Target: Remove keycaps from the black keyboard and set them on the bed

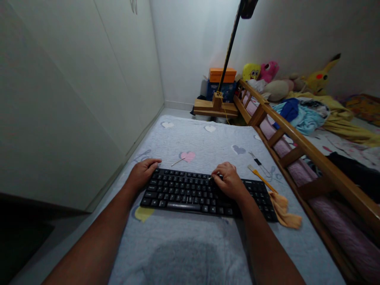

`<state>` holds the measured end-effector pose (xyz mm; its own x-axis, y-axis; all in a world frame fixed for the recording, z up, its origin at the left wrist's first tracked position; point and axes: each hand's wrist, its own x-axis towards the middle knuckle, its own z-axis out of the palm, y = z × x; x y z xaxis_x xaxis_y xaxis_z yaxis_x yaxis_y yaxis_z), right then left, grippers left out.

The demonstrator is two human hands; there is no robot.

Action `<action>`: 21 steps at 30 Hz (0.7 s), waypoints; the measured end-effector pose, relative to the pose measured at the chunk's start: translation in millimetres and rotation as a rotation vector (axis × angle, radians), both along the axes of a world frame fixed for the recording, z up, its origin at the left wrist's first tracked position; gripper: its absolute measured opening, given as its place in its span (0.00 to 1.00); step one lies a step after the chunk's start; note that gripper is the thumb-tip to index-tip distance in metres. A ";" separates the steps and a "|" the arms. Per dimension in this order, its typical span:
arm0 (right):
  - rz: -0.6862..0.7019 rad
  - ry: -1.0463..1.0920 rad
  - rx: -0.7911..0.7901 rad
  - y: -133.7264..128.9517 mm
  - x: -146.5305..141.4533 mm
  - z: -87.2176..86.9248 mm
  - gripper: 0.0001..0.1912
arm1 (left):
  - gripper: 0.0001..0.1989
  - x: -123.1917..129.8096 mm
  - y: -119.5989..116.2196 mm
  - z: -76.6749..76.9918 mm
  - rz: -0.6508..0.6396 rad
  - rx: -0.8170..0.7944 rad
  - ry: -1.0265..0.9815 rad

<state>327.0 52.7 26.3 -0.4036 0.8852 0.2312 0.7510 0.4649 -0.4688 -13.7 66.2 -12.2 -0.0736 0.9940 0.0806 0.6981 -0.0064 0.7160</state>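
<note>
A black keyboard (pixel 178 190) lies flat on a light grey-blue, heart-patterned cover. At its upper left corner, my left hand (pixel 143 174) holds the edge, fingers curved around the end. My right hand (pixel 228 180) is over the upper right part of the keys, hiding some of them. Its fingers are pinched on a thin cotton swab (pixel 210 177), whose white tip touches or hovers just over the top rows; I cannot tell which. Behind the keyboard lies another cotton swab (pixel 178 161).
Right of the keyboard lie a brush with an orange handle (pixel 263 179), a thin wire tool with a black grip (pixel 258 161) and a crumpled orange cloth (pixel 283 209). A wooden rail (pixel 291 130) borders the right side; a pale cabinet (pixel 74 99) stands left. A stand (pixel 216 105) rises behind.
</note>
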 end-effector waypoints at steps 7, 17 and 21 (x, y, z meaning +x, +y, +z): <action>-0.021 -0.017 -0.014 1.3 9.0 0.0 0.07 | 0.23 -1.6 -0.1 -0.3 -0.002 -0.003 -0.011; 0.009 -0.014 -0.016 0.4 4.5 0.5 0.08 | 0.23 -0.9 -0.7 0.4 -0.002 -0.013 0.008; 0.019 -0.009 -0.026 0.6 2.3 0.8 0.08 | 0.23 -0.8 -0.6 -0.6 -0.001 -0.006 0.013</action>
